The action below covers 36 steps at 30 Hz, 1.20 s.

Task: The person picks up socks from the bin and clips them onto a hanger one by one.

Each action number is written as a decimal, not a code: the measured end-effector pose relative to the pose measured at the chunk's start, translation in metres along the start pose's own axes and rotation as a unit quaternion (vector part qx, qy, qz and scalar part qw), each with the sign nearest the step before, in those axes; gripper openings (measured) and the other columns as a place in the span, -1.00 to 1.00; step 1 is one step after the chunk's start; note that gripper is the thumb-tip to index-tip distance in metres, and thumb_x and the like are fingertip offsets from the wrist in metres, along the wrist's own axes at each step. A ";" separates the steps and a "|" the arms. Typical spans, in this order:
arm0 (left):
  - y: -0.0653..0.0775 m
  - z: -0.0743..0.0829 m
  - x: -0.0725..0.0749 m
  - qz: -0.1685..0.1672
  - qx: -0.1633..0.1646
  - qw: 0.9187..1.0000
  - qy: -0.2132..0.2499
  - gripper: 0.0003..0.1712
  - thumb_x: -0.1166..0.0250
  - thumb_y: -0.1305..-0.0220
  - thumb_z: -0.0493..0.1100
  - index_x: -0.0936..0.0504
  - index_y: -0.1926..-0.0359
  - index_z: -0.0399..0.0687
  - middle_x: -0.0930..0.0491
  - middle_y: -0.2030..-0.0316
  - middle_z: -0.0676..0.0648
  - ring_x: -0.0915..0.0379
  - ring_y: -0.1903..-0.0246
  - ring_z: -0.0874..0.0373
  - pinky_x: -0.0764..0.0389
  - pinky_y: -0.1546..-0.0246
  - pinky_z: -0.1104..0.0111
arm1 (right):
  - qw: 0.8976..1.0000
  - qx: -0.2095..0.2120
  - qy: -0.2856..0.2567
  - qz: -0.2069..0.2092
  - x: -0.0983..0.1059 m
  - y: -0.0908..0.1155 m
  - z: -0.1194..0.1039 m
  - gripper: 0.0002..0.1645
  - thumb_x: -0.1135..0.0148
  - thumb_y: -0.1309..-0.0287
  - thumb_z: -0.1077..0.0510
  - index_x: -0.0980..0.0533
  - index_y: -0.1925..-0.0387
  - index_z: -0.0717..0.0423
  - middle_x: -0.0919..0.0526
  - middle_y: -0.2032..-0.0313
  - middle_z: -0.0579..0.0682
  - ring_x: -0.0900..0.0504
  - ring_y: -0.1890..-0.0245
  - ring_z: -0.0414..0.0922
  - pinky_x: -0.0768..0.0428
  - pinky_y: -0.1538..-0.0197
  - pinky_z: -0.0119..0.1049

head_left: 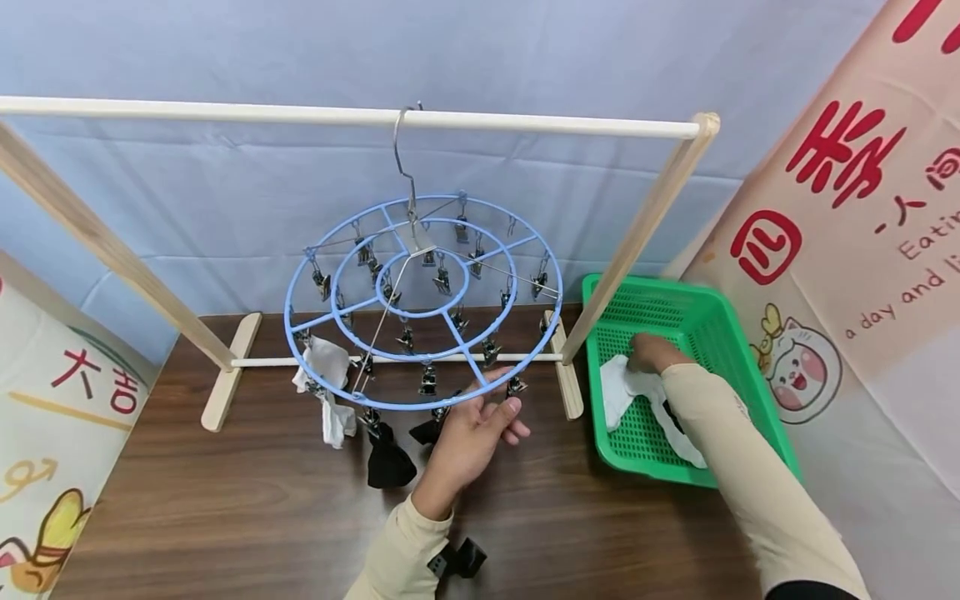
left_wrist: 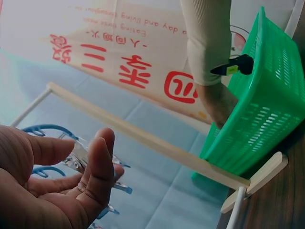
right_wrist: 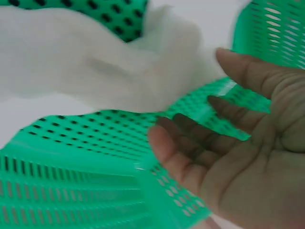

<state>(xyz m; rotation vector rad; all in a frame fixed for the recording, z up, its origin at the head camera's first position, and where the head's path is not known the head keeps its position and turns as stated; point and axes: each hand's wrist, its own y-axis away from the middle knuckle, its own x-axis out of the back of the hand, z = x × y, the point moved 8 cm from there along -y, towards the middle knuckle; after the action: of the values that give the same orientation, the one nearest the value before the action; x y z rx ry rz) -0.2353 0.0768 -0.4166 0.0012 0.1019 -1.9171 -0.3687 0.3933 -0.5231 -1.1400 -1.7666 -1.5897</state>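
A round blue drying hanger (head_left: 551,329) with several metal clips hangs by its hook from a white rail. My left hand (head_left: 474,433) is at its front right rim, with thumb and fingers apart and loosely bent; in the left wrist view nothing is gripped between the fingers (left_wrist: 97,164). Black socks (head_left: 390,458) and white socks (head_left: 327,363) hang from clips on the front and left. Inside the green basket (head_left: 622,462), my right hand (head_left: 654,353) reaches beside white socks (head_left: 617,392). The right wrist view shows its fingers spread and apart from the white cloth (right_wrist: 162,62).
A wooden stand with a white rail (head_left: 555,125) and slanted posts (head_left: 645,225) holds the hanger up. The right post stands between hanger and basket. A brown tabletop (head_left: 225,500) lies below, with pale cloth (head_left: 225,167) behind and a printed banner (head_left: 847,250) to the right.
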 end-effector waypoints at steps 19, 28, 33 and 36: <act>0.006 0.005 0.004 -0.018 0.004 1.000 0.021 -0.58 -0.29 -0.30 -0.22 -0.52 -0.11 -0.35 -0.64 0.11 -0.28 -0.64 0.44 0.13 -0.65 0.39 0.38 | 0.996 0.066 -0.014 0.056 -0.004 -0.001 -0.004 -0.47 -0.04 -0.33 0.10 -0.39 -0.04 0.57 -0.49 0.05 0.48 -0.54 0.18 0.21 -0.52 0.24 -0.02; 0.016 0.011 0.006 -0.016 -0.001 1.000 -0.020 -0.60 -0.33 -0.27 -0.12 -0.57 -0.02 -0.30 -0.65 0.24 -0.15 -0.63 0.48 0.00 -0.67 0.41 0.30 | 0.989 0.102 -0.059 0.092 0.011 0.025 -0.011 -0.54 -0.15 -0.24 0.24 -0.37 -0.02 0.56 -0.48 0.10 0.49 -0.55 0.23 0.22 -0.57 0.28 -0.05; 0.022 0.017 0.009 -0.016 -0.021 0.999 -0.018 -0.67 -0.30 -0.30 -0.17 -0.57 0.00 -0.28 -0.63 0.18 -0.22 -0.63 0.49 0.00 -0.67 0.43 0.29 | 0.987 0.093 -0.081 0.104 0.020 0.041 -0.012 -0.67 -0.21 -0.20 0.23 -0.51 0.17 0.51 -0.55 0.24 0.44 -0.56 0.26 0.26 -0.59 0.29 -0.07; 0.026 0.021 0.011 -0.014 -0.021 1.000 -0.018 -0.68 -0.28 -0.32 -0.18 -0.58 -0.02 -0.26 -0.64 0.18 -0.21 -0.63 0.49 0.01 -0.67 0.44 0.29 | 0.981 0.106 -0.108 0.119 0.025 0.051 -0.014 -0.66 -0.24 -0.16 0.24 -0.36 0.66 0.19 -0.29 0.69 0.05 -0.31 0.64 -0.05 -0.36 0.51 -0.26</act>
<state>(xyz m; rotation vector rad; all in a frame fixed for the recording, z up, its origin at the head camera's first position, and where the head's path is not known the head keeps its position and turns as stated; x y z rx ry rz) -0.2138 0.0558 -0.3984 -0.0627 0.1188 -1.9411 -0.3416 0.3847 -0.4718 -1.4003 -1.8030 -1.1451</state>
